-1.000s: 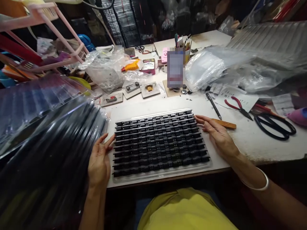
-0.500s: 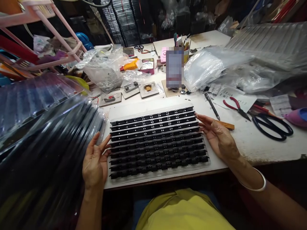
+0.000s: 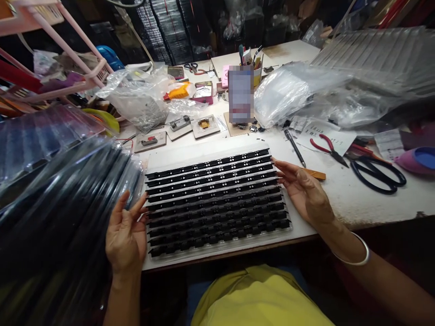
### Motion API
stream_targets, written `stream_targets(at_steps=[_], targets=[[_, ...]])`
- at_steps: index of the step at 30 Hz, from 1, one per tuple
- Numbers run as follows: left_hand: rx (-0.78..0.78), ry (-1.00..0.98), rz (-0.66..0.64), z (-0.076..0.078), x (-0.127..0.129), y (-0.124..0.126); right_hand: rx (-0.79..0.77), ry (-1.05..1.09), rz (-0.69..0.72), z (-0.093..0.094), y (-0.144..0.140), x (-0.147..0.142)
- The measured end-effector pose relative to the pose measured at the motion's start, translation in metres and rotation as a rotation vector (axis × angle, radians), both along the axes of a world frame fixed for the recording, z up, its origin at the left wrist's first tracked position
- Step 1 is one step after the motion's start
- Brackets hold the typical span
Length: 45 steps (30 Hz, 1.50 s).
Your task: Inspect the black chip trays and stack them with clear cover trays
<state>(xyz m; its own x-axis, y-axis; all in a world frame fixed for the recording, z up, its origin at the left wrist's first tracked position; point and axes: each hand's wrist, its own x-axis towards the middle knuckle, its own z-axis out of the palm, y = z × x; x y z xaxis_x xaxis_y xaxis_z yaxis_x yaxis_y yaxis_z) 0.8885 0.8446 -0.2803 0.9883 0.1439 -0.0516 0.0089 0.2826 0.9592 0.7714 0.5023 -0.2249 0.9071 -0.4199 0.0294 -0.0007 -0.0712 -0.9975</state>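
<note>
A clear plastic tray (image 3: pixel 220 248) lies on the worktable in front of me, close to its front edge. Several rows of black strip-like parts (image 3: pixel 217 199) fill it from side to side. Some rows carry small pale dots. My left hand (image 3: pixel 126 233) is at the tray's left end, its fingertips against the edge and the thumb raised. At the opposite end, the fingers of my right hand (image 3: pixel 304 192) press the right edge. Between them, the two hands hold the tray from its sides; the undersides of the fingers are partly hidden.
Stacked plastic trays (image 3: pixel 78 190) crowd the left side. To the right lie red-handled pliers (image 3: pixel 329 148), black-handled scissors (image 3: pixel 377 175) and a black pen (image 3: pixel 295 147). Clear plastic bags (image 3: pixel 288 93), small parts on square boards (image 3: pixel 205 126) and an upright blurred screen (image 3: pixel 241 95) stand behind.
The view has shifted slightly, so the whole scene sits a little further left. Both hands stay at the tray's ends, with no clear change in their hold.
</note>
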Motion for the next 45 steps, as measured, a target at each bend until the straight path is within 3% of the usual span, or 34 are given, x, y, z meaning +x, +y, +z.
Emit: stream_targets(at_steps=[16, 23, 30, 37, 45], targets=[[0.042, 0.028, 0.01, -0.003, 0.004, 0.0, 0.007, -0.021, 0.005, 0.006, 0.002, 0.0], [-0.013, -0.02, 0.022, -0.003, 0.002, -0.003, 0.004, -0.01, -0.011, 0.004, 0.002, 0.0], [-0.055, -0.097, -0.023, -0.002, -0.002, 0.0, 0.098, -0.029, -0.073, -0.001, 0.002, 0.0], [-0.021, -0.104, -0.033, 0.0, -0.007, 0.003, 0.078, 0.014, -0.163, 0.0, 0.006, 0.003], [0.006, 0.028, -0.17, -0.004, -0.002, 0.005, 0.084, 0.022, -0.175, -0.003, 0.005, 0.011]])
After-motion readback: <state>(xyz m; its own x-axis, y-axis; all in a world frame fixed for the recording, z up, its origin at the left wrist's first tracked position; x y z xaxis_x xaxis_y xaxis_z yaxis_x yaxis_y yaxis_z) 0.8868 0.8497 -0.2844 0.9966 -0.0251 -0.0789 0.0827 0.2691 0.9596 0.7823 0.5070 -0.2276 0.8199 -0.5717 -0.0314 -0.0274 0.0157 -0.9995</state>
